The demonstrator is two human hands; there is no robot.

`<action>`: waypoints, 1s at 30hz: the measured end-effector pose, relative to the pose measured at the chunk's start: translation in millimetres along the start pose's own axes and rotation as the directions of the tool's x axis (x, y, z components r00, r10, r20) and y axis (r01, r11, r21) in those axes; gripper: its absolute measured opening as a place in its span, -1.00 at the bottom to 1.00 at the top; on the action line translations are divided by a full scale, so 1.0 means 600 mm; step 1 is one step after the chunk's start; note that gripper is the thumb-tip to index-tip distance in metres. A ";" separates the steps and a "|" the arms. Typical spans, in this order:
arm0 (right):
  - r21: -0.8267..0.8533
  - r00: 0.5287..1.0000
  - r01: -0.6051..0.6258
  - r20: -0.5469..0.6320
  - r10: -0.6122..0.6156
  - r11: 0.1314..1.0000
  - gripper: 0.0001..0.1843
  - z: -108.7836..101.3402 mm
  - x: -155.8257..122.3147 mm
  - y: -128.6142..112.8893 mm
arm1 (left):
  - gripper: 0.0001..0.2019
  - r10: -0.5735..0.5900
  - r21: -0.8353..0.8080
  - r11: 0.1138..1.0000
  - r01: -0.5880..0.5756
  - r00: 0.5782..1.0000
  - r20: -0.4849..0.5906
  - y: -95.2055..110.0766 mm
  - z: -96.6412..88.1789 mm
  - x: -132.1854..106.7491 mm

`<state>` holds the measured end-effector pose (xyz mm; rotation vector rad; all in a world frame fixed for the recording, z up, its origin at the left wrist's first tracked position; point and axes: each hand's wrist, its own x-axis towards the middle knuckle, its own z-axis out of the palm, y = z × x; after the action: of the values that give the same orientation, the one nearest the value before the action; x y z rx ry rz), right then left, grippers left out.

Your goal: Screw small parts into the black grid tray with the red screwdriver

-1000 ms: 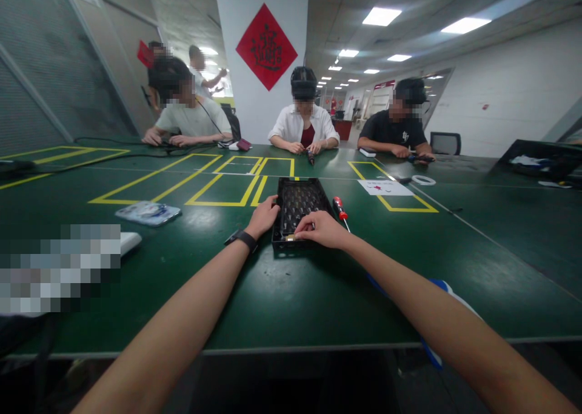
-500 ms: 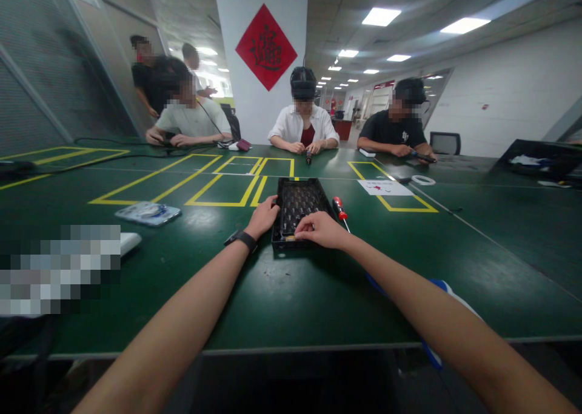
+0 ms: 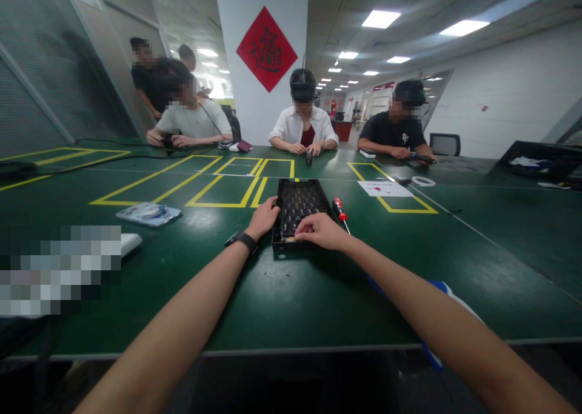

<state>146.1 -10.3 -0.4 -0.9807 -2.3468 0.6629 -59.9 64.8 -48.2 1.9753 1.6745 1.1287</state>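
Observation:
A black open tray-like case [image 3: 276, 245], with rows of small metallic-looking pieces inside, lies on the green table straight ahead. My left hand [image 3: 262, 219] grips its left wall, thumb over the rim. At the near end of the case, my right hand [image 3: 322, 231] reaches in with thumb and fingers pinched together. Right beside those fingertips is a small yellowish piece [image 3: 289, 239]; whether they hold it or only touch it I cannot tell. Just right of the case lies a red-and-black screwdriver [image 3: 339, 209], its shaft pointing toward my right forearm.
A phone-like flat thing [image 3: 148, 213] lies to the left on the green table [image 3: 282, 305]. Yellow tape marks rectangles farther off. A paper sheet [image 3: 385, 188] and a white ring [image 3: 423, 180] lie at right. Several people sit or stand across the table.

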 end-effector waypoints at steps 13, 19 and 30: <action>0.142 1.000 -0.016 0.023 0.013 0.990 -0.76 0.007 0.000 0.007 | -0.52 0.003 0.002 1.000 -0.003 1.000 0.006 -0.002 0.002 0.002; 0.187 1.000 -0.010 -0.011 0.012 0.982 -0.76 0.004 0.000 0.003 | -0.52 0.002 -0.014 1.000 -0.002 1.000 0.002 -0.002 0.004 0.001; 0.041 1.000 0.009 0.018 -0.010 0.999 -0.76 -0.005 0.001 0.003 | -0.54 -0.033 -0.015 0.999 0.033 0.999 -0.026 0.002 0.000 0.000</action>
<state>148.3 -8.1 0.9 -0.9491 -2.3425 0.7165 -59.0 64.5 -47.4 1.9250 1.7008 1.1562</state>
